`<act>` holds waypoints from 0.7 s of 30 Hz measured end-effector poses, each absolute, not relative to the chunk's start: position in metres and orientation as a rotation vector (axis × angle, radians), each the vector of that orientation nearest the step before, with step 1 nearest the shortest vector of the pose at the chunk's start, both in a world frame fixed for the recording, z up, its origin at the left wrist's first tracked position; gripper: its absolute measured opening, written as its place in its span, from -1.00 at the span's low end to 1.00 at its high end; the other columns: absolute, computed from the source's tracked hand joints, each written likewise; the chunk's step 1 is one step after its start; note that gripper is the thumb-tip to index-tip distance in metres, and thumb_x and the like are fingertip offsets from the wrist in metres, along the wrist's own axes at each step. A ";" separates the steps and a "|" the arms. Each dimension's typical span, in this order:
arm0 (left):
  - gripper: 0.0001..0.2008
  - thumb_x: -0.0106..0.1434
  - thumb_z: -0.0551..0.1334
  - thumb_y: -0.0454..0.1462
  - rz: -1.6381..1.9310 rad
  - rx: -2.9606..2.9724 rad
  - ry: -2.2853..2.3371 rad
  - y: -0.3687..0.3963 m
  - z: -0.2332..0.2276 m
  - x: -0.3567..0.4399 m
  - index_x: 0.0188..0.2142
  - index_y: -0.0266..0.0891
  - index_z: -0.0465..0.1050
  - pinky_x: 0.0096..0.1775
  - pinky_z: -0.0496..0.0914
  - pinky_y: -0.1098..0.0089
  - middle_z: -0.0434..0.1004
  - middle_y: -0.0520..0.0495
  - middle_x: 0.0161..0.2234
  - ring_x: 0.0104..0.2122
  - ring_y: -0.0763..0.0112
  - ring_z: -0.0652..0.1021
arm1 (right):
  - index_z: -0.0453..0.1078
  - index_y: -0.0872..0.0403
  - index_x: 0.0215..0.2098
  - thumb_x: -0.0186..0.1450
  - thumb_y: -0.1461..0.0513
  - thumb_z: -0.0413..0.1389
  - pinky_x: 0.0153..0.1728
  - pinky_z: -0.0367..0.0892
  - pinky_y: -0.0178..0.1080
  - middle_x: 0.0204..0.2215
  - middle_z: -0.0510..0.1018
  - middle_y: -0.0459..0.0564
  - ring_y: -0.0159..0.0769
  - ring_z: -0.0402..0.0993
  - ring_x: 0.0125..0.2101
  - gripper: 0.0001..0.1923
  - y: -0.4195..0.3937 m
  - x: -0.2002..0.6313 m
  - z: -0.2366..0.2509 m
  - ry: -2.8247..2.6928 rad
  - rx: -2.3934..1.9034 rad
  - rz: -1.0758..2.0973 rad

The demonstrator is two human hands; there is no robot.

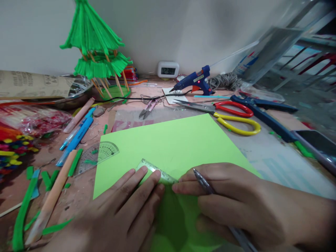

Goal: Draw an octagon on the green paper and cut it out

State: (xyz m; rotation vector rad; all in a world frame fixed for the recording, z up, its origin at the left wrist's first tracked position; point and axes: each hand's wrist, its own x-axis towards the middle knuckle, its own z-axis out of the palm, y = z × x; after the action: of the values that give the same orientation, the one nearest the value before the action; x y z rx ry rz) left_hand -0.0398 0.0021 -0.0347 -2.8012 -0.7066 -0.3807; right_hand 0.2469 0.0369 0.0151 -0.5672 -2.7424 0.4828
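Observation:
A sheet of light green paper [181, 140] lies in front of me. Across it, at a slant, is a short clear ruler [154, 169]. My left hand [123, 203] rests on the ruler with its fingers stretched out flat, covering part of it. Tucked between the fingers of my right hand [231, 199] is a pen [202, 181], its tip pointing up and left, clear of the paper. My right fingertips come together at the ruler's right end; whether they grip it I cannot tell. A clear protractor [107, 152] overlaps the sheet's left edge.
Behind the sheet are scissors [233, 119], a blue glue gun [194, 82], small snips [149, 106] and a digital clock [168, 69]. A green pipe-cleaner pagoda [97, 45] stands back left. Markers [76, 140], glue sticks [52, 199] and green scraps [26, 210] lie left; pliers [267, 115] and a phone [317, 147] right.

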 end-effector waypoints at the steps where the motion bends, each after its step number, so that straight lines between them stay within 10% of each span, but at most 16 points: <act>1: -0.65 0.51 0.11 -0.25 -0.392 -2.798 -0.706 0.003 -0.034 -0.039 0.18 -0.43 0.39 0.46 -0.20 0.16 0.50 -0.27 0.21 0.49 0.06 -0.12 | 0.51 0.15 -0.37 0.58 0.22 -0.05 -0.30 0.38 -0.27 -0.32 0.59 0.09 -0.27 0.46 -0.34 -0.57 0.037 0.247 0.015 -2.743 -0.567 0.485; 10: -0.64 0.53 0.05 -0.22 -0.471 -2.751 -0.836 0.001 -0.034 -0.032 0.13 -0.31 0.50 0.43 -0.04 0.20 0.58 -0.15 0.15 0.31 0.20 0.34 | 0.52 0.13 -0.37 0.56 0.20 0.01 -0.23 0.43 -0.27 -0.25 0.62 0.13 -0.25 0.53 -0.28 -0.61 0.038 0.249 0.010 -2.706 -0.589 0.528; 21: -0.57 0.49 0.11 -0.17 -0.399 -2.773 -0.839 0.000 -0.033 -0.031 0.25 -0.28 0.42 0.43 0.04 0.09 0.49 -0.17 0.25 0.33 0.11 0.34 | 0.54 0.10 -0.31 0.54 0.17 0.05 -0.18 0.46 -0.27 -0.29 0.59 0.08 -0.26 0.53 -0.26 -0.67 0.034 0.250 0.012 -2.729 -0.640 0.518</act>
State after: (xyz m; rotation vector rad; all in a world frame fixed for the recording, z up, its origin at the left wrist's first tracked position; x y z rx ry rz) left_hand -0.0313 -0.0003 -0.0333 -2.7727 -0.8386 -0.3987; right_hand 0.2503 0.0343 0.0122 -0.6396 -2.7291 0.5184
